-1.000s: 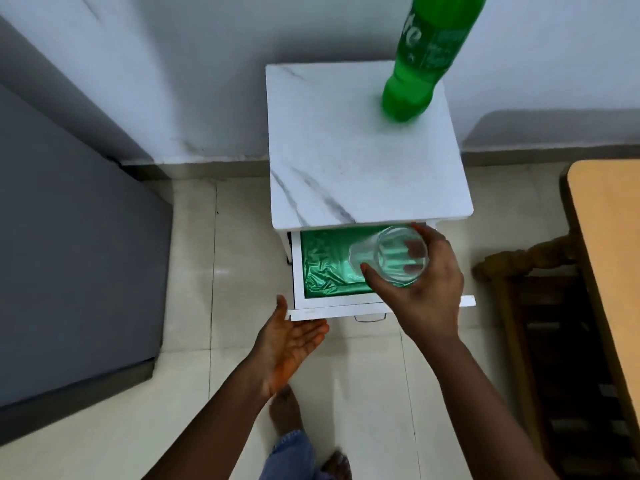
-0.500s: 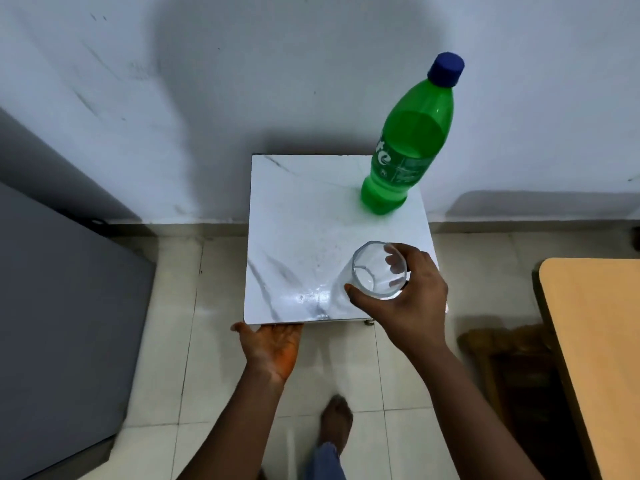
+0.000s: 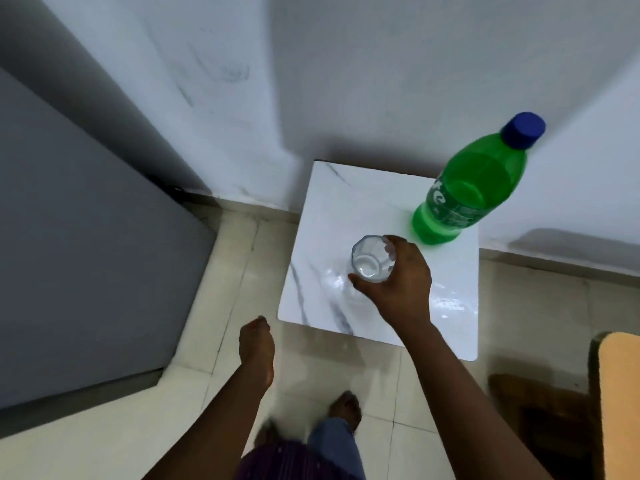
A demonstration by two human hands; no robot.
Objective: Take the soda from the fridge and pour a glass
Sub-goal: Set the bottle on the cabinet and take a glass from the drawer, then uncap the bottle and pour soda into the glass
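A green soda bottle (image 3: 471, 188) with a blue cap stands upright at the back right of a small white marble-topped cabinet (image 3: 325, 209). My right hand (image 3: 398, 285) grips an empty clear glass (image 3: 370, 259) from its right side, holding it upright at the middle of the cabinet top; whether its base touches the top I cannot tell. My left hand (image 3: 256, 348) hangs over the floor just left of the cabinet's front corner, fingers curled, holding nothing.
A grey fridge side (image 3: 79, 237) fills the left. A white wall stands behind the cabinet. A wooden table edge (image 3: 620, 393) and a dark wooden chair (image 3: 540, 417) sit at the right. My feet are on the tiled floor (image 3: 221, 271) below.
The drawer that was open a second ago is shut. My right hand carried the glass up onto the middle of the cabinet top. My left hand left the cabinet's front edge and curled.
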